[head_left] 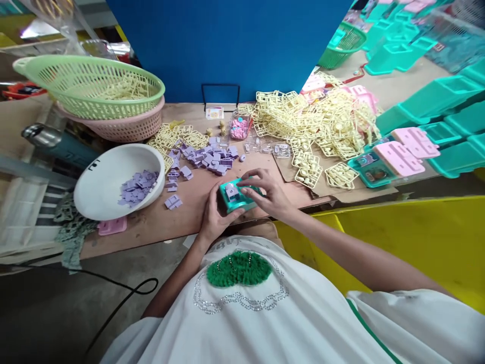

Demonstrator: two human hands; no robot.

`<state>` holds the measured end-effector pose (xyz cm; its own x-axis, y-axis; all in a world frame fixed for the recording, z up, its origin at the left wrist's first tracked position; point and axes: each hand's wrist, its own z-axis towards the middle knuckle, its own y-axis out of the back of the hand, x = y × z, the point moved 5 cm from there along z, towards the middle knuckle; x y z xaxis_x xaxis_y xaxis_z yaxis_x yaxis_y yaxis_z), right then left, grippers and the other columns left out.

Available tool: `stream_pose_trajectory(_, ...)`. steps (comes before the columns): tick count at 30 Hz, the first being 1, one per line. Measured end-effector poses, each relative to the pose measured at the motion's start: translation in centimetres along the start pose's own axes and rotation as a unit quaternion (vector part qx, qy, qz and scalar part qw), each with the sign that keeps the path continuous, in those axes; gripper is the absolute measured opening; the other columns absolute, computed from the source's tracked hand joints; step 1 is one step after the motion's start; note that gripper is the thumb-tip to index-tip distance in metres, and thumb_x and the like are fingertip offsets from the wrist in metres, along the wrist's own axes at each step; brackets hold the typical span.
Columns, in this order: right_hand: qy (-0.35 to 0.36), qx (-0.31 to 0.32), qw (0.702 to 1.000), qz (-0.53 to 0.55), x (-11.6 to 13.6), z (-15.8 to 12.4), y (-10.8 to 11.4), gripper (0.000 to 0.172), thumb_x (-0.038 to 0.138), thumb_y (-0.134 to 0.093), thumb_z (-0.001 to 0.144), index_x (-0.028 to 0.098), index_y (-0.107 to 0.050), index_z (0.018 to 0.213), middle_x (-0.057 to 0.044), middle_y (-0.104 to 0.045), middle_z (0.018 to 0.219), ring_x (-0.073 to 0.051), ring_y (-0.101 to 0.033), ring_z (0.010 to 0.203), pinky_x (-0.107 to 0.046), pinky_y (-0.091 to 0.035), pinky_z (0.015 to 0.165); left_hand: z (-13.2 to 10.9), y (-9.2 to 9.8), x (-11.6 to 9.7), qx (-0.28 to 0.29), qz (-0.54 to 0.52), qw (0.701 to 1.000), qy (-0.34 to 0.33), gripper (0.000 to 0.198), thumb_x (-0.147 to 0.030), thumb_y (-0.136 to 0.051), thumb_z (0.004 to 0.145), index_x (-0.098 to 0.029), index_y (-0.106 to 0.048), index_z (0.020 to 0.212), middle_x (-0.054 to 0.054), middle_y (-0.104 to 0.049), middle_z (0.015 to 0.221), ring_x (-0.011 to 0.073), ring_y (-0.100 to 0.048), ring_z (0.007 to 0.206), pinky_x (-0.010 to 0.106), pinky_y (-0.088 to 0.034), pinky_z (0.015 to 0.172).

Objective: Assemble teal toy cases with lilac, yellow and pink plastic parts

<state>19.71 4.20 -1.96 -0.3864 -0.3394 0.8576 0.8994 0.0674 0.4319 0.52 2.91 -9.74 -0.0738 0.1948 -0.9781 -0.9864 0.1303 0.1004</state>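
A teal plastic toy box (238, 206) sits at the table's front edge, in front of my body. My left hand (215, 215) wraps its left and near sides, with the thumb along the front. On the box's left part is a small lilac piece (231, 191) beside a dark opening. My right hand (268, 193) is over the box's right part, with bent fingers and the thumb and index tips close together. Whatever may be between those tips is too small to make out. Loose lilac parts (212, 157) lie beyond the box.
A white bowl (85, 189) of lilac parts and stacked baskets (91, 108) stand left, near a metal bottle (56, 141). Cream part frames (280, 119) are heaped behind right. Teal boxes with pink lids (397, 156) occupy the right. A blue panel (227, 45) closes the back.
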Motion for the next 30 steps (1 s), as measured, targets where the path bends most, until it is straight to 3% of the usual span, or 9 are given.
stream_pose_trajectory(4,0.099,0.01,0.993,-0.068,0.8,-0.7,-0.6,0.031,0.044,-0.057,0.106,0.03,-0.082,0.117,-0.013,-0.069,0.123,-0.032,-0.054,0.126,-0.058,-0.048,0.11,0.4,-0.3,1.3,0.055,-0.012,0.998,0.026,0.096,-0.054,-0.087,0.081,-0.028,-0.039,0.16,0.013,-0.05,0.162,0.0301,-0.051,0.15,0.043,-0.045,0.123)
stream_pose_trajectory(10,0.046,-0.079,0.996,-0.016,-1.2,-0.2,1.7,0.031,0.045,-0.058,0.107,0.031,-0.078,0.126,-0.012,-0.068,0.128,-0.029,-0.064,0.123,-0.053,-0.053,0.106,2.2,1.0,0.8,0.079,-0.102,0.99,0.061,0.105,-0.058,-0.089,0.077,-0.025,-0.037,0.163,0.015,-0.042,0.17,0.0333,-0.04,0.158,0.044,-0.038,0.13)
stream_pose_trajectory(13,0.022,-0.055,0.998,0.028,-1.8,0.3,1.5,0.034,0.051,-0.062,0.104,0.029,-0.08,0.123,-0.012,-0.07,0.123,-0.028,-0.068,0.116,-0.047,-0.058,0.099,2.5,1.5,0.3,0.081,-0.132,0.985,0.08,0.108,-0.059,-0.091,0.074,-0.022,-0.04,0.161,0.018,-0.043,0.169,0.0352,-0.04,0.158,0.044,-0.037,0.13)
stream_pose_trajectory(17,0.034,0.009,0.999,0.02,-1.5,1.7,-0.1,0.037,0.051,-0.073,0.097,0.027,-0.08,0.124,-0.012,-0.07,0.125,-0.029,-0.067,0.119,-0.047,-0.056,0.103,2.3,1.3,0.1,0.072,-0.13,0.985,0.086,0.113,-0.048,-0.098,0.067,-0.023,-0.039,0.161,0.017,-0.044,0.168,0.0351,-0.043,0.157,0.046,-0.039,0.13)
stream_pose_trajectory(22,0.072,0.077,0.994,-0.012,-1.1,3.8,-1.8,0.031,0.039,-0.08,0.09,0.022,-0.083,0.116,-0.012,-0.07,0.114,-0.028,-0.069,0.108,-0.044,-0.058,0.095,2.4,1.1,0.4,0.052,-0.109,0.99,0.078,0.097,-0.046,-0.096,0.07,-0.022,-0.05,0.152,0.015,-0.056,0.159,0.0329,-0.053,0.15,0.045,-0.043,0.127)
stream_pose_trajectory(27,0.097,0.051,0.994,0.006,-1.5,3.5,-1.8,0.03,0.037,-0.076,0.094,0.023,-0.081,0.121,-0.011,-0.068,0.115,-0.026,-0.068,0.11,-0.043,-0.058,0.096,2.4,1.5,1.1,0.055,-0.095,0.991,0.077,0.098,-0.046,-0.095,0.071,-0.022,-0.049,0.154,0.014,-0.055,0.16,0.0336,-0.051,0.151,0.047,-0.043,0.128)
stream_pose_trajectory(30,0.164,0.029,0.986,-0.024,-0.6,2.6,-1.5,0.03,0.038,-0.071,0.1,0.031,-0.078,0.128,-0.011,-0.067,0.123,-0.028,-0.063,0.12,-0.049,-0.055,0.103,2.4,1.5,1.3,0.054,-0.095,0.991,0.078,0.099,-0.046,-0.094,0.072,-0.022,-0.047,0.156,0.014,-0.052,0.163,0.0342,-0.046,0.155,0.049,-0.037,0.131)
